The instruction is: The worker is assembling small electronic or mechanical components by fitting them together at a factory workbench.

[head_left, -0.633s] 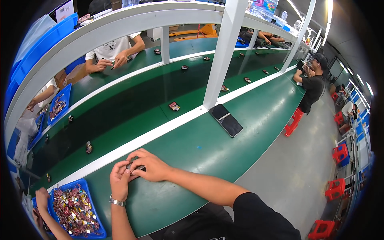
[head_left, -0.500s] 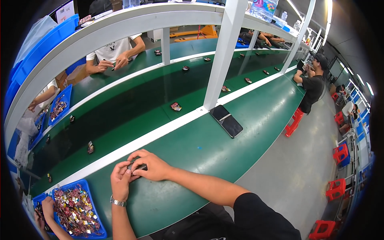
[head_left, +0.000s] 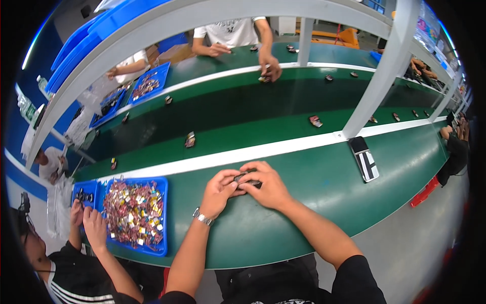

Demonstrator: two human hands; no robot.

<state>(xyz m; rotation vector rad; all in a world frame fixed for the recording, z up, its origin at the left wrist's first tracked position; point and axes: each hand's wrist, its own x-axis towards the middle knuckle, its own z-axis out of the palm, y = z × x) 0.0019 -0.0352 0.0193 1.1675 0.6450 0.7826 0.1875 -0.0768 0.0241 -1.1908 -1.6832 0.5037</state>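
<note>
Both of my hands meet above the green worktop [head_left: 238,243], fingers curled round a small dark piece [head_left: 248,178]. My left hand [head_left: 217,192], with a metal watch on its wrist, grips the piece from the left with thumb and fingertips. From the other side my right hand [head_left: 268,186] closes over it, thumb and fingers bent. Much of the piece is covered by my fingers, so its exact kind is unclear. A phone-like black and white device [head_left: 363,159] lies on the worktop, right of my hands.
A blue tray [head_left: 165,213] heaped with small wired parts stands left. Beside it are a co-worker's hands [head_left: 94,228]. Beyond a white rail [head_left: 228,158], a dark green belt [head_left: 243,119] carries scattered small parts [head_left: 190,139]. A white post [head_left: 377,76] rises at right.
My view has swung left, so the scene sits further right. Both hands still hold the dark piece. Across the belt, a co-worker's hand has reached down to a small part on it.
</note>
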